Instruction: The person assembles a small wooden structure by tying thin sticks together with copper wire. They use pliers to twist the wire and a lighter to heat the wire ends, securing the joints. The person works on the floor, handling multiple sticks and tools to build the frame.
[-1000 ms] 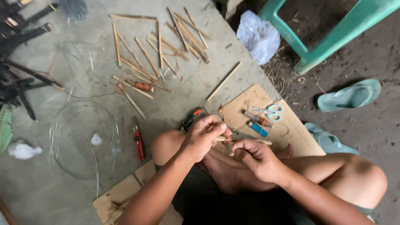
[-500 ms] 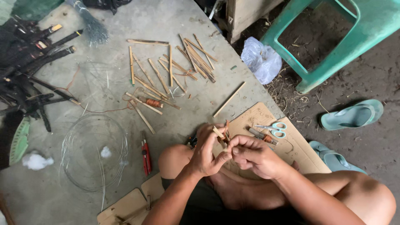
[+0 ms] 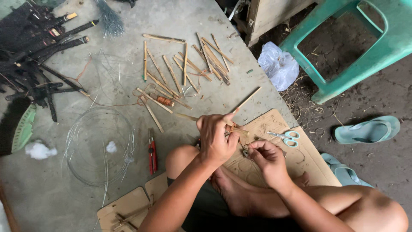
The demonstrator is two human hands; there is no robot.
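Bamboo stick [image 3: 189, 117] with thread wound near one end sits in the left hand [image 3: 216, 137], whose fingers [image 3: 231, 138] are clamped round it just above the person's knee. The stick's bare end pokes out to the left, over the concrete floor [image 3: 223, 92]. The right hand [image 3: 267, 158] is close beside it, fingers pinched together on something small and thin; what it is I cannot make out from here. Both hands hover over a flat sheet of cardboard [image 3: 309, 165], where a pair of light-blue-handled scissors [image 3: 285, 136] lies just to the right of them.

The person sits cross-legged on the floor. Farther out, a loose scatter of cut bamboo sticks [image 3: 184, 68] spreads across the concrete, with a small spool of brown thread [image 3: 165, 101] among them. A coil of thin wire [image 3: 98, 146] lies to the left, a red-handled cutter [image 3: 152, 152] beside it. Dark, wrapped sticks [image 3: 38, 56] are heaped at the far left. A green plastic stool [image 3: 343, 47], a white plastic bag [image 3: 279, 64] and green sandals [image 3: 367, 129] are off to the right.
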